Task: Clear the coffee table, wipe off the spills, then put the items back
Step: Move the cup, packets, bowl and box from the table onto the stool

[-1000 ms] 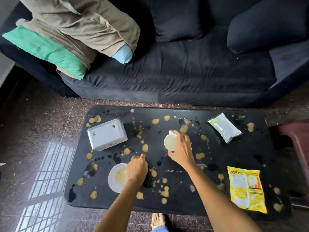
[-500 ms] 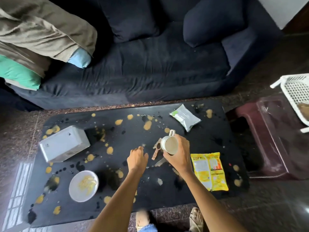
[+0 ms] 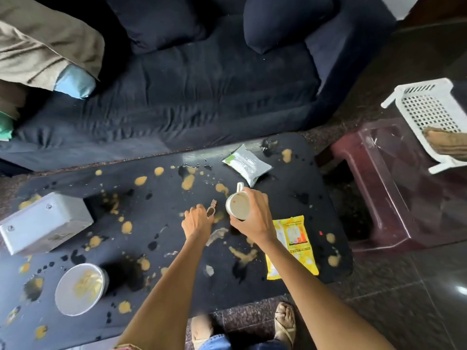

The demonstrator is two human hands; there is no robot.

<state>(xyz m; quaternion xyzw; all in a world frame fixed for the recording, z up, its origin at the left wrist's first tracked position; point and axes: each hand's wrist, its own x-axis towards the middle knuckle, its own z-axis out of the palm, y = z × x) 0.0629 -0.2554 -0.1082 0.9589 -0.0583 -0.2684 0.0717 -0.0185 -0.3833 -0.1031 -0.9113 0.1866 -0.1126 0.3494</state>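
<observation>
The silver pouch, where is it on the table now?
In the head view, the silver pouch lies near the table's far right edge, just beyond the mug in the right hand.

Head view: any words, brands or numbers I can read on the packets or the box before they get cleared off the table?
Flat yellow plastic packet: printed panels and text lines show, too blurred to read.
Silver foil pouch with a green corner: fine print, too small to read.
Grey rectangular box: no lettering visible.
White ceramic mug and round white bowl: no markings visible.
</observation>
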